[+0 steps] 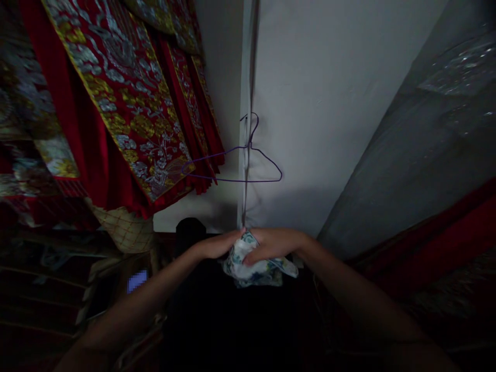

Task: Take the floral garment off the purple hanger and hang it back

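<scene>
A white cloth (256, 271) with a blue and green floral print is bunched up low in the middle of the head view. My left hand (221, 245) grips its upper left side, with the fingers mostly hidden by the fabric. Over its upper right side lies my right hand (273, 244), closed on the cloth with the thumb pressed on the front. The two hands nearly meet at the top of the bundle. Above them a thin purple wire hanger (248, 181) hangs bare, apart from both hands.
Red garments (147, 119) with gold and silver embroidery hang at the left. A pale vertical strip (245, 77) runs down the wall behind the hanger. Clear plastic sheeting (457, 77) covers something at the right, above red fabric (461, 232). Dark wooden slats lie at lower left.
</scene>
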{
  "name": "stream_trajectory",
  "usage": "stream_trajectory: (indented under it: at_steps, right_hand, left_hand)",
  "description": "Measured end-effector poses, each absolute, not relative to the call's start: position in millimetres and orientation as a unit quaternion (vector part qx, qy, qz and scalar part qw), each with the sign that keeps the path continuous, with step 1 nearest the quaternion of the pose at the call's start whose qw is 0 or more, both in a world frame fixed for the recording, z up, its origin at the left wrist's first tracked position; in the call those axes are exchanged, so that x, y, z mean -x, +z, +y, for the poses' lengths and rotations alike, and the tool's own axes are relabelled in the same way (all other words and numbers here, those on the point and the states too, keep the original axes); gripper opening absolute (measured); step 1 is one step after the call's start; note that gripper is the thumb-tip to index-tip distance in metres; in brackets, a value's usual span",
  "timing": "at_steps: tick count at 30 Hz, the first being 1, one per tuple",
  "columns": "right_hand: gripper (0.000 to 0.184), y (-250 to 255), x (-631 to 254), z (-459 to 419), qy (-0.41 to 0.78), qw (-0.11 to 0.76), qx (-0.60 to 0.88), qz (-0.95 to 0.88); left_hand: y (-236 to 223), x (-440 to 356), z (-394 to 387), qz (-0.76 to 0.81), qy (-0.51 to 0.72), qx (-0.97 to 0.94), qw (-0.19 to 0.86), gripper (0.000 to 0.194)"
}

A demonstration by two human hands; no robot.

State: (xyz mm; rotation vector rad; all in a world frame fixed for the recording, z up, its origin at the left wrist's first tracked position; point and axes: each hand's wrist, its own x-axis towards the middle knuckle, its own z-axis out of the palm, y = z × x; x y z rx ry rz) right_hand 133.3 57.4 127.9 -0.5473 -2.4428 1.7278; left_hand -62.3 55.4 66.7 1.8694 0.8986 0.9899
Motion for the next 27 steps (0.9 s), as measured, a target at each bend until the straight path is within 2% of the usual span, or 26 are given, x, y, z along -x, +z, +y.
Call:
stream_trajectory:
  at_steps: [1, 3, 6, 8, 11, 15, 17, 21, 27]
  right_hand:
    - [0.006, 131, -141, 58, 0.521, 0.081, 0.189, -0.828]
    - [0.018, 139, -155, 66, 0.407, 0.196, 0.241, -0.859]
    - [0.052, 150, -169, 97, 0.251, 0.383, 0.322, -0.829]
    - [0.068, 149, -171, 128, 0.247, 0.45, 0.348, -0.784]
    - [0.07, 134, -163, 177, 0.298, 0.509, 0.377, -0.714]
    - [0.031, 105, -150, 216, 0.318, 0.496, 0.418, -0.692]
    - [0.017, 96, -153, 221, 0.32, 0.478, 0.427, -0.697]
    - [0.015, 97, -182, 216, 0.295, 0.47, 0.456, -0.696]
    - [0.014, 111, -217, 197, 0.261, 0.448, 0.496, -0.696]
  left_hand:
    - [63, 66, 56, 0.361, 0.358, -0.761, 0.403, 0.055]
    - [66, 83, 61, 0.382, 0.252, -0.804, 0.379, 0.054]
    - [81, 119, 77, 0.463, 0.151, -0.82, 0.3, 0.043]
    - [92, 141, 88, 0.524, 0.129, -0.808, 0.236, 0.029]
    - [102, 163, 98, 0.589, 0.112, -0.781, 0.174, 0.02]
    - [109, 174, 98, 0.61, 0.1, -0.771, 0.154, 0.025]
    - [113, 176, 96, 0.62, 0.096, -0.765, 0.146, 0.028]
    - [127, 177, 95, 0.608, 0.13, -0.779, 0.083, 0.025]
    - [162, 155, 96, 0.473, 0.228, -0.849, -0.059, 0.026]
